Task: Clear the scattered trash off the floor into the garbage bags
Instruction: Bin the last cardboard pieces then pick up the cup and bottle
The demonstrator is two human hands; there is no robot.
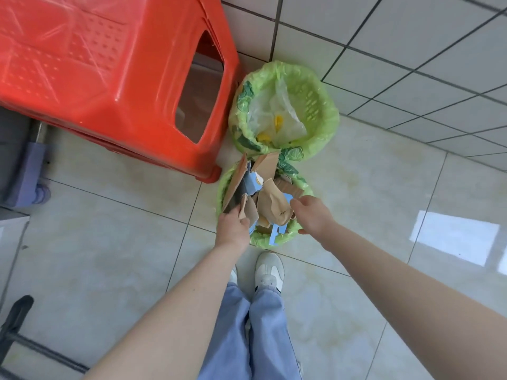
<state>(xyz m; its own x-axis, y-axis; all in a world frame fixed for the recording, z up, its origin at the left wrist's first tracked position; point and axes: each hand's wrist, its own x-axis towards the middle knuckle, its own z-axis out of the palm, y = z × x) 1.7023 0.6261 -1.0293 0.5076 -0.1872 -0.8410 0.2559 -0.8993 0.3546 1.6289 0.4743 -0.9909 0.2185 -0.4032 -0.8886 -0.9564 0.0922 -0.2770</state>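
Two small bins lined with green garbage bags stand on the tiled floor by the wall. The far bag (326, 116) holds clear plastic film and yellow scraps. The near bag (290, 233) is stuffed with brown paper, cardboard and blue-white carton pieces. My left hand (231, 229) grips a flat dark-and-brown cardboard piece (236, 187) standing upright at the near bag's left side. At the bag's right rim, my right hand (315, 215) reaches in with fingers on the crumpled brown paper (275, 205); whether it grips is unclear.
A large red plastic stool (109, 78) stands close to the left of both bins. My feet in white shoes (269, 270) are just in front of the near bin. A black chair base (16, 325) sits at the lower left. The tiled wall rises behind.
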